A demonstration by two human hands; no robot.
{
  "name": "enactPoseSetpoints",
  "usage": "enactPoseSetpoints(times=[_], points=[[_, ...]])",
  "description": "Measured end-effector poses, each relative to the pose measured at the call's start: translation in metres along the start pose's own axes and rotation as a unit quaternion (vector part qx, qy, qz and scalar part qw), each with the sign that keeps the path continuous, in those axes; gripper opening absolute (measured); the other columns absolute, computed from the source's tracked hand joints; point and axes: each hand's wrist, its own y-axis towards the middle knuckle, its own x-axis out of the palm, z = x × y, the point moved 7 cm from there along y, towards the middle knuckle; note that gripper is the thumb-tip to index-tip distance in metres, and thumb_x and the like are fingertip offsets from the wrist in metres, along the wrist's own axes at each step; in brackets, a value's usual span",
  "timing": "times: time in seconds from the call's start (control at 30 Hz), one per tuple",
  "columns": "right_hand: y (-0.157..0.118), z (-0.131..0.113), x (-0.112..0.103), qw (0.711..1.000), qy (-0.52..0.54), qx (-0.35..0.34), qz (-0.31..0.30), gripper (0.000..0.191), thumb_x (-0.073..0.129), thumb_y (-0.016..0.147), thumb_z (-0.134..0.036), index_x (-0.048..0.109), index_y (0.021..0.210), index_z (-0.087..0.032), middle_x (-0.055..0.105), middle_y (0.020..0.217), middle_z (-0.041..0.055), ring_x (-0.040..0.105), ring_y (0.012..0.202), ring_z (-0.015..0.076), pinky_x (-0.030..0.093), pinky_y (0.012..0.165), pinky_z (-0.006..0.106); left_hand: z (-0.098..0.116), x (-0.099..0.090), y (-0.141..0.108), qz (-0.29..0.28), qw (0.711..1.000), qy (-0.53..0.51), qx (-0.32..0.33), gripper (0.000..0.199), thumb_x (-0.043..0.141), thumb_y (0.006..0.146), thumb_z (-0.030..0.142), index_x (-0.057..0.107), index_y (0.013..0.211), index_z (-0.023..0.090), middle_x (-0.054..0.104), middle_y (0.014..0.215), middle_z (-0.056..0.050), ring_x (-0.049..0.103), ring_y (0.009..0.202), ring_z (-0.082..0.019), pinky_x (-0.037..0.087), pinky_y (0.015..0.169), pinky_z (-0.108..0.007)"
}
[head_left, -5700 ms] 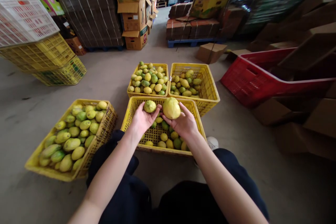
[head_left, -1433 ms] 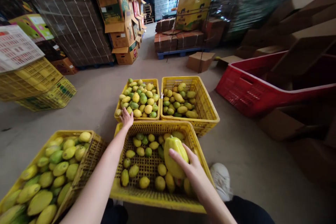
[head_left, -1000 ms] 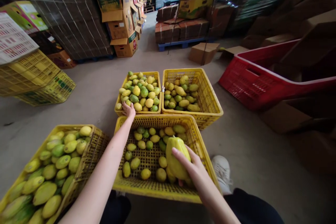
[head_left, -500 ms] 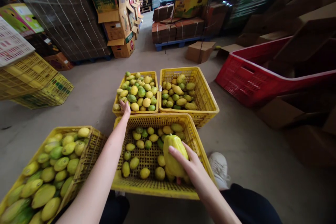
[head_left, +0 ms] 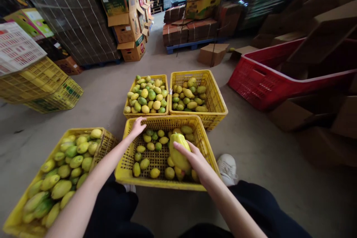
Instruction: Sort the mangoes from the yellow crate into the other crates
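My right hand is wrapped round a large yellow-green papaya, held over the right part of the middle yellow crate. My left hand hangs over the back left part of this crate, fingers apart and nothing in it. Small green and yellow fruits lie scattered on the crate's bottom. Behind stand two more crates: the left one is heaped with small fruits, the right one is partly filled. A crate of larger green-yellow fruits sits at the lower left.
A red crate with cardboard in it stands at the right. Stacked yellow crates are at the left edge. Cardboard boxes and a blue pallet stand farther back. A white shoe is beside the middle crate.
My left hand has drawn back from the back left crate to above the middle crate. My right hand still holds the papaya, now a little higher and more to the left in view.
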Motion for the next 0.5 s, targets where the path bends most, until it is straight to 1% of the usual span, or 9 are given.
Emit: enactPoseSetpoints(times=[0.07, 0.13, 0.17, 0.27, 0.33, 0.4, 0.43, 0.47, 0.5], points=[[0.003, 0.011, 0.005, 1.0, 0.015, 0.012, -0.015, 0.044, 0.07, 0.074, -0.047, 0.059, 0.103, -0.017, 0.065, 0.086, 0.0049, 0.063, 0.065, 0.0144, 0.049, 0.043, 0.019, 0.011, 0.0, -0.04, -0.089, 0.995, 0.023, 0.035, 0.04, 0.056, 0.067, 0.001, 0.066, 0.103, 0.014, 0.051, 0.138, -0.011, 0.062, 0.108, -0.021, 0.05, 0.095, -0.033], [0.004, 0.032, 0.013, 0.997, 0.038, 0.058, -0.036, 0.037, 0.069, 0.076, -0.044, 0.059, 0.1, -0.017, 0.066, 0.086, 0.0043, 0.064, 0.066, 0.0129, 0.052, 0.049, 0.019, 0.026, 0.0, -0.085, -0.207, 0.97, 0.093, 0.086, 0.043, 0.056, 0.068, 0.002, 0.065, 0.108, 0.013, 0.048, 0.14, -0.013, 0.066, 0.098, -0.02, 0.052, 0.09, -0.033], [0.003, 0.046, 0.021, 0.992, 0.049, 0.096, -0.061, 0.035, 0.066, 0.079, -0.044, 0.059, 0.1, -0.017, 0.066, 0.084, 0.0041, 0.064, 0.062, 0.0131, 0.052, 0.047, 0.02, 0.034, -0.003, -0.107, -0.247, 0.957, 0.11, 0.106, 0.045, 0.059, 0.067, 0.004, 0.065, 0.111, 0.014, 0.052, 0.136, -0.011, 0.066, 0.096, -0.021, 0.051, 0.09, -0.034], [-0.006, 0.095, 0.044, 0.966, 0.044, 0.213, -0.139, 0.036, 0.05, 0.088, -0.048, 0.058, 0.094, -0.013, 0.064, 0.069, 0.0059, 0.062, 0.049, 0.0158, 0.048, 0.037, 0.024, 0.044, -0.015, -0.168, -0.343, 0.907, 0.183, 0.161, 0.058, 0.069, 0.07, 0.023, 0.057, 0.127, 0.021, 0.058, 0.132, -0.007, 0.058, 0.115, -0.028, 0.042, 0.102, -0.038], [-0.013, 0.128, 0.051, 0.94, 0.0, 0.301, -0.161, 0.04, 0.042, 0.09, -0.051, 0.057, 0.09, -0.013, 0.061, 0.059, 0.0052, 0.06, 0.042, 0.017, 0.046, 0.033, 0.024, 0.036, -0.023, -0.196, -0.365, 0.895, 0.21, 0.147, 0.063, 0.059, 0.081, 0.038, 0.044, 0.14, 0.02, 0.056, 0.134, -0.01, 0.052, 0.123, -0.027, 0.038, 0.105, -0.038], [-0.011, 0.144, 0.05, 0.924, -0.045, 0.346, -0.157, 0.041, 0.044, 0.089, -0.053, 0.057, 0.088, -0.014, 0.058, 0.055, 0.0049, 0.058, 0.04, 0.0184, 0.044, 0.032, 0.025, 0.017, -0.027, -0.213, -0.366, 0.894, 0.236, 0.109, 0.065, 0.05, 0.087, 0.039, 0.034, 0.146, 0.015, 0.05, 0.139, -0.013, 0.049, 0.127, -0.025, 0.036, 0.107, -0.035], [-0.005, 0.14, 0.047, 0.929, -0.047, 0.337, -0.144, 0.038, 0.047, 0.088, -0.052, 0.056, 0.087, -0.015, 0.058, 0.056, 0.0047, 0.059, 0.042, 0.0185, 0.045, 0.033, 0.025, 0.006, -0.029, -0.217, -0.357, 0.89, 0.271, 0.083, 0.066, 0.051, 0.087, 0.037, 0.033, 0.146, 0.012, 0.046, 0.142, -0.015, 0.047, 0.129, -0.026, 0.036, 0.107, -0.035], [0.006, 0.127, 0.043, 0.944, -0.033, 0.304, -0.126, 0.034, 0.051, 0.086, -0.051, 0.056, 0.088, -0.017, 0.06, 0.059, 0.0043, 0.06, 0.045, 0.0181, 0.048, 0.036, 0.026, -0.005, -0.031, -0.218, -0.347, 0.885, 0.306, 0.058, 0.07, 0.054, 0.085, 0.033, 0.03, 0.146, 0.008, 0.043, 0.143, -0.019, 0.047, 0.129, -0.028, 0.037, 0.106, -0.037], [0.021, 0.103, 0.035, 0.969, 0.011, 0.234, -0.082, 0.027, 0.055, 0.086, -0.045, 0.056, 0.088, -0.019, 0.061, 0.062, 0.0032, 0.061, 0.049, 0.0168, 0.051, 0.042, 0.026, -0.013, -0.033, -0.217, -0.329, 0.882, 0.336, 0.04, 0.072, 0.054, 0.084, 0.029, 0.028, 0.147, 0.005, 0.042, 0.143, -0.022, 0.048, 0.127, -0.031, 0.038, 0.105, -0.04]])
